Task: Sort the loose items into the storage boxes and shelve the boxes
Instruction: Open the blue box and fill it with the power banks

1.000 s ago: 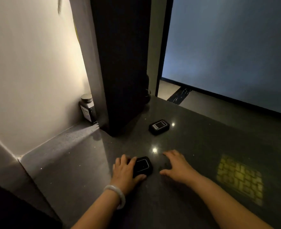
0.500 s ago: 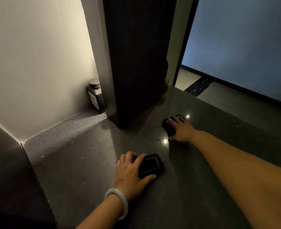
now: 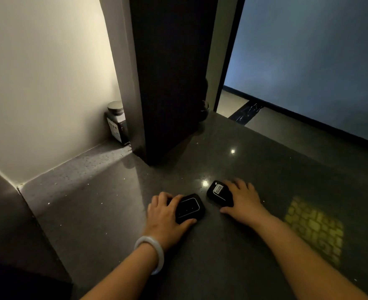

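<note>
Near the dark pillar, each hand grips a small black case, left hand on one case, right hand on the labelled case; gathering step, and next comes lifting both toward a box, none in sight.

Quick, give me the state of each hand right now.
Left hand: closed around the near black case on the counter.
Right hand: fingers curled on the far black case, also on the counter.

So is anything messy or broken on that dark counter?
Nothing looks broken or spilled. The two small black cases lie flat, one under each hand. Only a jar sits tucked behind the dark panel.
</note>
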Demonstrator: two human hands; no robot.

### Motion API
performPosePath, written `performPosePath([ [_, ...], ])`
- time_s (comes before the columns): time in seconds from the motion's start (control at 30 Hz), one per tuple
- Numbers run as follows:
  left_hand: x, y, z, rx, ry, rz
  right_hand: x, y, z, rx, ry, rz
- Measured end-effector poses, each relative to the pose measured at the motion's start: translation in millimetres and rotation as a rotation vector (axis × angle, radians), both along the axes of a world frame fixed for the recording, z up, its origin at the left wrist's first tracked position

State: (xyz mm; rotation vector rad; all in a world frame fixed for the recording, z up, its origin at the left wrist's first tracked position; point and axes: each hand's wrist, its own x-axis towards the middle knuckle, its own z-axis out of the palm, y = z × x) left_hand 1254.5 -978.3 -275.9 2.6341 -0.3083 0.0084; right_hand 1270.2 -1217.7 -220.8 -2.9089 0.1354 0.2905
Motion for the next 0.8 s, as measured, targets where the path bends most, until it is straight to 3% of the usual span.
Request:
performPosePath([
  [0.23,2.6,1.8,1.2,-0.004,0.010,0.000,-64.5,18.5,-9.5,0.106,-0.183,-0.250],
  [0.57,-10.3,6.5,12.6,-0.078,0.053,-0.062,-177.7,25.0,-12.6,0.166,-0.266,-0.491],
  [0.8,-93.1,-45.3,31.3,-0.235,0.148,-0.208,-278.9,-21.8,19.3,0.208,-0.322,-0.729],
])
